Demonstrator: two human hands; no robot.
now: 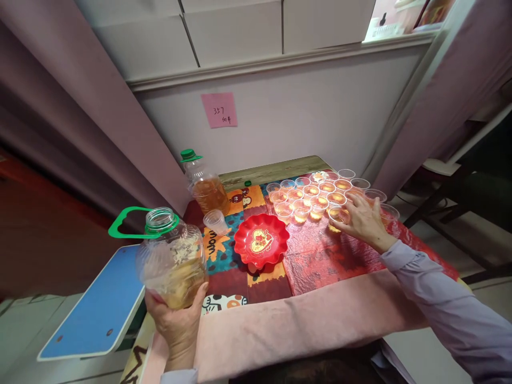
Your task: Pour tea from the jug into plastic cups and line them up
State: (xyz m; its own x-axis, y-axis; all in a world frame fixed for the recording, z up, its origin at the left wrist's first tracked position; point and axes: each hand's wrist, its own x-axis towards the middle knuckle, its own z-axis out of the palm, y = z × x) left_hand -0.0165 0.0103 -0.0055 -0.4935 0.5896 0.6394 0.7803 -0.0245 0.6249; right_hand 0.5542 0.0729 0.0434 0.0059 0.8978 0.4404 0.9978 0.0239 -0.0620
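My left hand (pixel 178 320) is wrapped round the lower part of a clear jug (pixel 176 261) with a green handle, an uncapped mouth and some yellowish liquid. At the right, my right hand (pixel 366 218) has its fingers on a clear cup (pixel 339 216) of amber liquid at the front of the cup rows. Several more clear cups (pixel 311 191) stand close together behind and beside it, many with amber liquid. A red scalloped dish (pixel 262 241) sits mid-table.
A second jug (pixel 208 193) with a green cap stands at the back left. Near it, a clear cup (pixel 215 221) leans on its side. A blue board (pixel 96 309) lies beyond the table's left edge. White wall (pixel 272 117) rises behind.
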